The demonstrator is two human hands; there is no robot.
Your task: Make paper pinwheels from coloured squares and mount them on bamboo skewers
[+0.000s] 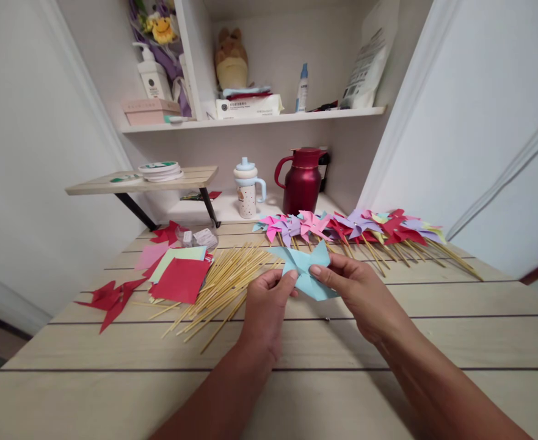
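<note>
Holding a light blue folded paper (pixel 306 271) just above the worktop (pixel 388 342), both hands pinch it at once: the left hand (pixel 264 308) has thumb and fingers closed on its left edge, the right hand (pixel 358 290) is closed on its right side, with the paper's points sticking up between them. Just left of the hands there's a loose pile of wooden sticks (pixel 218 284), and next to that a stack of coloured paper squares (pixel 179 275) with red offcuts (pixel 110 299) further left. Beyond the hands, a row of finished pinwheels (pixel 351 229) lies across the far right. A red jug (pixel 301 180) and a kid's cup (pixel 247 189) stand at the back.
</note>
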